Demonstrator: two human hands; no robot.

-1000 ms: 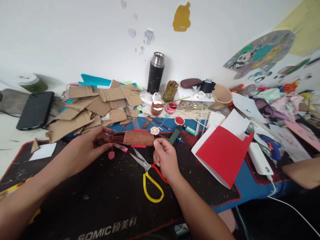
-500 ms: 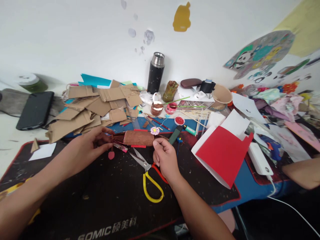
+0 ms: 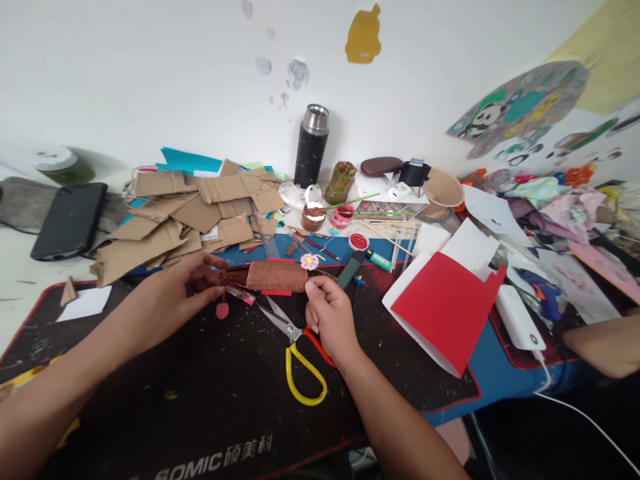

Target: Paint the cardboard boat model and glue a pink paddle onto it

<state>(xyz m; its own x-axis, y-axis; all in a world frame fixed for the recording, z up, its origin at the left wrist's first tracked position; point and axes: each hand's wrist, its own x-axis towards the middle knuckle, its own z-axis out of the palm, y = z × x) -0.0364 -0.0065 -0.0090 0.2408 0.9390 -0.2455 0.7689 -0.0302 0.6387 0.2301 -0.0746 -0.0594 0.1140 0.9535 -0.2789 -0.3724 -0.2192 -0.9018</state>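
A brown roll [image 3: 277,276], like a small craft trunk, lies sideways between my hands above the dark mat [image 3: 210,387]. My right hand [image 3: 331,313] pinches its right end between thumb and fingers. Thin brown strands come out of its left end, where my left hand [image 3: 203,283] grips them with curled fingertips. From there hangs a small dull-red disc [image 3: 223,311]. A pink flower [image 3: 309,262] sits at the roll's upper right. Just below lie the scissors [image 3: 290,330], blades apart, with a yellow and a red handle, close to my right hand.
Cardboard scraps [image 3: 175,213] are heaped at the back left. Behind the roll stand a black flask [image 3: 311,147], paint pots [image 3: 313,217] and a green utility knife [image 3: 351,269]. Folded red card [image 3: 445,310] lies to the right. Another person's arm [image 3: 607,343] rests at the right edge.
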